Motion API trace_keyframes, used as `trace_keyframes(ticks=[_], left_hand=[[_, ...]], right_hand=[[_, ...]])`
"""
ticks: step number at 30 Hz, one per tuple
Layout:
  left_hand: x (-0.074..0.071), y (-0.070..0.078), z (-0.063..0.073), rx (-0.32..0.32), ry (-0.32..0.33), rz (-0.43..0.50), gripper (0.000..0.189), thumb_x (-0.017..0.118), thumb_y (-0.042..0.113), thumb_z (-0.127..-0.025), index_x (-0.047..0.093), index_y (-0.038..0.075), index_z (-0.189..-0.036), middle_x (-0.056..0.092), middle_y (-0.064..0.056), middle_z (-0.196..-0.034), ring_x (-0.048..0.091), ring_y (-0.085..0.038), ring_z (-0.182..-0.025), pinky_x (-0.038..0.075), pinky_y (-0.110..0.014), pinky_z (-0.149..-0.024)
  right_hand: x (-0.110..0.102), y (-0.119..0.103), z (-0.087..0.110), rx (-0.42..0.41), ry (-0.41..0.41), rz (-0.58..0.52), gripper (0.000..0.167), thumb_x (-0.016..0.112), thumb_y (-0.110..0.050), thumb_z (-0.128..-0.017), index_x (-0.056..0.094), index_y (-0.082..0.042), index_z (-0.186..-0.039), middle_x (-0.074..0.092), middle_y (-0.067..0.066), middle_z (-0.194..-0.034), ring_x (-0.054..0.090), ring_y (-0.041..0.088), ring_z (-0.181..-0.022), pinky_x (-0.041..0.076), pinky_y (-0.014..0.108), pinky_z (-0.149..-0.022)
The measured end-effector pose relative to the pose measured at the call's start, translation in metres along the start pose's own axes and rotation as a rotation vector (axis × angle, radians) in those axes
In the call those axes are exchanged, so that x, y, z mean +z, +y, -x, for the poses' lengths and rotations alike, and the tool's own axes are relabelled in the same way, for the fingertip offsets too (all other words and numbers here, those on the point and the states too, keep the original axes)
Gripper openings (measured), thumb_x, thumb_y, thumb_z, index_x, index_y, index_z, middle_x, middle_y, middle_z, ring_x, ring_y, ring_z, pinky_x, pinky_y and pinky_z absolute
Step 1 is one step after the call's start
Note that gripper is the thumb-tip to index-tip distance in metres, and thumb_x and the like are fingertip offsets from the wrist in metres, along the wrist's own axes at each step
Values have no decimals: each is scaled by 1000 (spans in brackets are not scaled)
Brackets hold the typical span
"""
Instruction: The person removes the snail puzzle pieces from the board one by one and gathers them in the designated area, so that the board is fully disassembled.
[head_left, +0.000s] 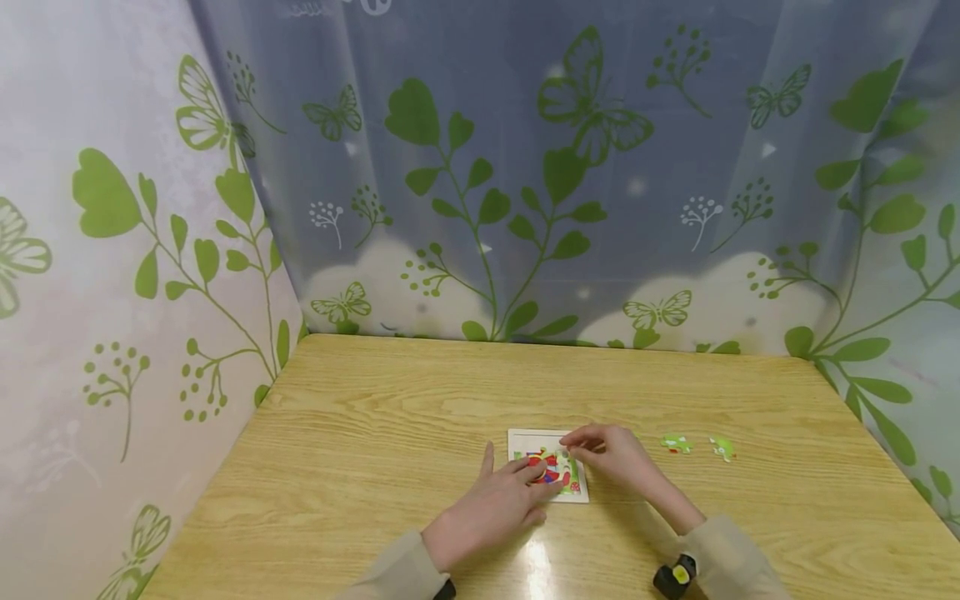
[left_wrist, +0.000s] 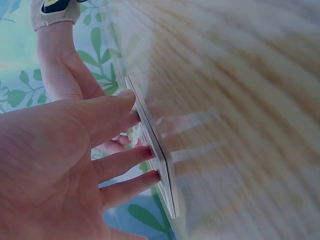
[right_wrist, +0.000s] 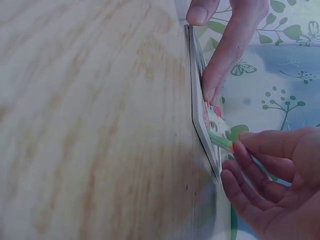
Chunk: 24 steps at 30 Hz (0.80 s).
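Observation:
A thin white puzzle board [head_left: 532,442] with a red, green and blue picture lies flat on the table. My left hand [head_left: 501,498] rests on it, its fairly straight fingers touching the picture; the left wrist view shows the fingertips [left_wrist: 151,175] against the board's face. At the board's far right corner is my right hand [head_left: 613,457]. Between thumb and forefinger it pinches a green puzzle piece [right_wrist: 220,141], which slants up from the board in the right wrist view. Part of the picture is hidden under the left fingers.
To the right of the board, two loose green puzzle pieces [head_left: 676,444] lie apart on the wooden table [head_left: 375,417]. Behind the table hangs a curtain [head_left: 480,250] printed with leaves and butterflies. A similar cloth [head_left: 150,333] borders the left side.

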<state>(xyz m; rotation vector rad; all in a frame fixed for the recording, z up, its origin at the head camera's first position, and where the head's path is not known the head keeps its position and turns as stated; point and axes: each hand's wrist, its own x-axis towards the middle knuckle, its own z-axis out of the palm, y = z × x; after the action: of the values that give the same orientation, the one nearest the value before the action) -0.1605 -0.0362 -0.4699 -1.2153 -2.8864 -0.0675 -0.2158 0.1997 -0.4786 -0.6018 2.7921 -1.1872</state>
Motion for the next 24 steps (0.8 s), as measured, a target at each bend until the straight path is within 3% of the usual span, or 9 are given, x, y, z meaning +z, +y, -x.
trace_keyframes(ticks=[12, 19, 24], left_hand=[[-1, 0, -1, -1, 11, 8, 47, 60, 39, -101, 54, 33, -147, 53, 2, -151, 50, -24, -138, 33, -73, -109], [-4, 1, -1, -7, -8, 17, 46, 61, 39, -101, 55, 33, -146, 52, 1, -151, 51, -25, -138, 34, -72, -109], [-5, 2, 0, -15, -23, 10, 47, 61, 40, -100, 55, 35, -146, 50, 1, -153, 50, -25, -139, 33, -71, -110]], right_hand=[[-1, 4, 2, -23, -32, -131, 20, 74, -3, -89, 74, -4, -109, 75, 12, -103, 72, 22, -85, 58, 24, -71], [-1, 5, 4, 12, -44, -109, 13, 74, -8, -91, 75, -5, -104, 75, 8, -98, 69, 17, -85, 55, 24, -72], [-5, 5, 5, 70, 1, -193, 16, 71, -10, -94, 75, -3, -107, 75, 12, -106, 68, 15, -84, 54, 24, -69]])
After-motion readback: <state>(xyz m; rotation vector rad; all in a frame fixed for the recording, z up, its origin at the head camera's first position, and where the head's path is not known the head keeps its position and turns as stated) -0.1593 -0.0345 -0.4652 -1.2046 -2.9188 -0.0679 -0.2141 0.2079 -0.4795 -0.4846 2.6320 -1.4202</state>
